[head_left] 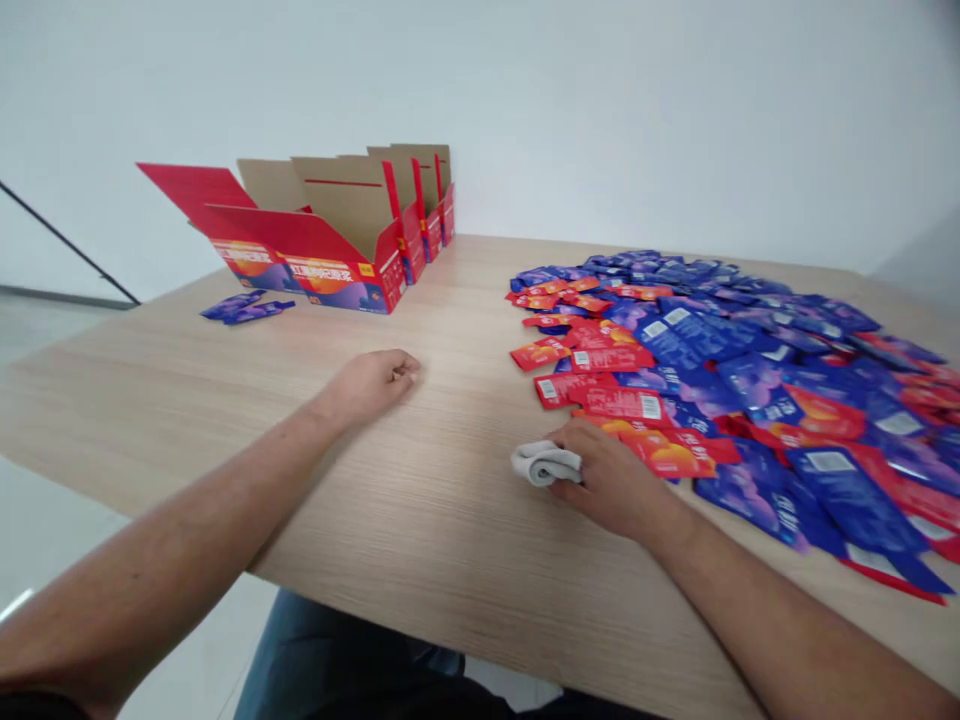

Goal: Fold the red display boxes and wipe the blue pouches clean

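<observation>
The left hand point(371, 388) lies at about 11 o'clock, palm down on the wooden table point(420, 560). Its fingers curl loosely and hold nothing that can be seen. The right hand point(611, 480) lies at about 1 o'clock, also palm down, with its fingers closed over a folded grey cloth point(541, 463), and the cloth sticks out on the left side of the hand. The two hands are apart, and bare table lies between them.

Far to the left, two loose purple sachets point(244, 308) lie flat on the table. Just to the right of them, at about 11 o'clock, an open red cardboard carton point(322, 235) stands near the far edge with its flaps raised, well beyond the left hand. On the right, from about 1 to 3 o'clock, a wide pile of red and blue sachets point(720, 390) spreads past the frame edge, and its red ones are touching or just beside the right hand. Some sachets reach near the table's front edge.

The table has a pale wood grain. Behind it stands a white wall point(600, 120), and a pale floor point(52, 530) shows at the left. Below the front edge, the person's blue trousers point(322, 640) can be seen.
</observation>
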`<state>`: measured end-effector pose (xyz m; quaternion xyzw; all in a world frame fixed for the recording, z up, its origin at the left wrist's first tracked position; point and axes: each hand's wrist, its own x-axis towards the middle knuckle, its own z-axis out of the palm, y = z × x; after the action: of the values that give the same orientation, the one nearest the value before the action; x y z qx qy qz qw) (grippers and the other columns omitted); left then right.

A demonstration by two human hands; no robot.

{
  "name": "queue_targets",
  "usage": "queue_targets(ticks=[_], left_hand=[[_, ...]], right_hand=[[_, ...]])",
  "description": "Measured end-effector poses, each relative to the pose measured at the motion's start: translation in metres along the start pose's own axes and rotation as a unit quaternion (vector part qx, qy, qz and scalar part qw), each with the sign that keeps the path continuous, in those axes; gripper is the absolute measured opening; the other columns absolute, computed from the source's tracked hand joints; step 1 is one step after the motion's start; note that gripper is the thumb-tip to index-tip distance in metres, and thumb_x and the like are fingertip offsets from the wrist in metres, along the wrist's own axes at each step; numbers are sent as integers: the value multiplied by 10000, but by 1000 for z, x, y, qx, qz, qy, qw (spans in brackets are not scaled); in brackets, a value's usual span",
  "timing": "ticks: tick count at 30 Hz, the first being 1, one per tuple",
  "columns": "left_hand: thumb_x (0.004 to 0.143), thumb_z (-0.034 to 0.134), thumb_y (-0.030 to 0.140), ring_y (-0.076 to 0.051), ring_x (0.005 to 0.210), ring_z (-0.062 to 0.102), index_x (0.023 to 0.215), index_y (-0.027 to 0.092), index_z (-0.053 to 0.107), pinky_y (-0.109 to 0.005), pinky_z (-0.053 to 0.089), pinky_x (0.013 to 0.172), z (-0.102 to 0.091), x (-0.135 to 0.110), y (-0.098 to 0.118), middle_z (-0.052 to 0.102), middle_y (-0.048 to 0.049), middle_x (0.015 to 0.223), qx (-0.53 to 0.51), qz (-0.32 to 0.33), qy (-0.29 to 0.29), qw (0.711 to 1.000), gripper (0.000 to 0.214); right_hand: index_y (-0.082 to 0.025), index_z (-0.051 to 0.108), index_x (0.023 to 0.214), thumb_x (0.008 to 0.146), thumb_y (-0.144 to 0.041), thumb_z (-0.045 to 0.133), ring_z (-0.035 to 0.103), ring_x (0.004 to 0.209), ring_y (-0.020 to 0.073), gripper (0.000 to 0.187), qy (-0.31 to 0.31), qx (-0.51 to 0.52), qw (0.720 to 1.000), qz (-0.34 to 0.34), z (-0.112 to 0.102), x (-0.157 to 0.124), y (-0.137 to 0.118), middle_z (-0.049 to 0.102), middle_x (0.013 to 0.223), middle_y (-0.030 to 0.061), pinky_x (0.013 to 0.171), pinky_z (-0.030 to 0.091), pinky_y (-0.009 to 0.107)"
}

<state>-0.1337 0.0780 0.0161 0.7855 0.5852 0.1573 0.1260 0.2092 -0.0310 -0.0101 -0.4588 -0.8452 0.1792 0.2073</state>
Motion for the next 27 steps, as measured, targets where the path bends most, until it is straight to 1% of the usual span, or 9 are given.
queue_targets(ticks=[2, 6, 9, 13, 16, 19, 21, 24, 27], left_hand=[[879, 524, 367, -188, 891, 687, 1089, 187, 708, -292, 512, 816, 14, 4, 41, 755, -53, 1042, -33, 43, -13, 998, 332], [893, 525, 352, -189, 912, 687, 1112, 182, 713, -295, 520, 829, 41, 23, 109, 757, -54, 1060, -56, 107, -24, 992, 335], [890, 522, 306, -189, 907, 690, 1101, 183, 721, -296, 529, 833, 59, 40, 146, 759, -51, 1059, -59, 134, -17, 989, 315], [868, 554, 281, -184, 900, 701, 1118, 194, 706, -282, 543, 814, 74, 61, 182, 763, -42, 1019, -59, 166, -31, 984, 305], [853, 549, 248, -205, 982, 695, 1109, 193, 714, -304, 533, 898, 81, 70, 196, 759, -57, 1057, -7, 228, -47, 972, 309], [799, 521, 141, -232, 1106, 656, 1127, 174, 715, -338, 482, 1016, 87, 72, 195, 739, -82, 1143, 48, 280, -31, 958, 383], [774, 513, 112, -243, 1145, 636, 1149, 165, 706, -352, 457, 1050, 92, 71, 188, 728, -90, 1175, 53, 276, -3, 960, 425], [769, 524, 123, -247, 1146, 630, 1154, 160, 701, -357, 449, 1054, 98, 70, 178, 723, -93, 1180, 33, 247, 25, 968, 425], [763, 518, 116, -244, 1125, 632, 1148, 149, 705, -348, 459, 1030, 97, 76, 182, 724, -97, 1159, 29, 257, 24, 966, 430]], right_hand=[[-204, 633, 1063, 768, -135, 714, 599, 976, 210, 313, -35, 13, 999, -3, -1, 1, -4, 624, 1055, 58, 855, 493, 340], [-199, 643, 1084, 799, -194, 721, 596, 988, 203, 296, -49, 2, 998, -38, -1, 2, -7, 620, 1078, 58, 859, 485, 318], [-194, 647, 1092, 816, -204, 699, 596, 1012, 205, 281, -56, -7, 996, -64, -4, 1, -8, 625, 1073, 60, 881, 481, 318], [-188, 631, 1106, 843, -238, 677, 608, 1004, 215, 272, -56, -31, 995, -80, -7, 1, -10, 624, 1070, 66, 864, 493, 328], [-184, 620, 1105, 852, -271, 680, 618, 981, 228, 275, -54, -61, 992, -93, -8, 1, -11, 625, 1055, 72, 830, 504, 336], [-174, 622, 1084, 864, -298, 674, 624, 960, 236, 258, -51, -79, 990, -108, -7, 1, -11, 631, 1047, 78, 795, 513, 337], [-178, 628, 1070, 876, -317, 662, 627, 948, 235, 241, -47, -78, 990, -109, -6, 1, -11, 637, 1053, 78, 781, 517, 337], [-188, 631, 1059, 880, -334, 657, 635, 918, 233, 233, -42, -75, 991, -107, -5, 2, -11, 642, 1043, 72, 748, 521, 337], [-180, 631, 1062, 879, -334, 659, 640, 901, 235, 241, -37, -88, 989, -109, -5, 2, -11, 647, 1033, 74, 721, 521, 332]])
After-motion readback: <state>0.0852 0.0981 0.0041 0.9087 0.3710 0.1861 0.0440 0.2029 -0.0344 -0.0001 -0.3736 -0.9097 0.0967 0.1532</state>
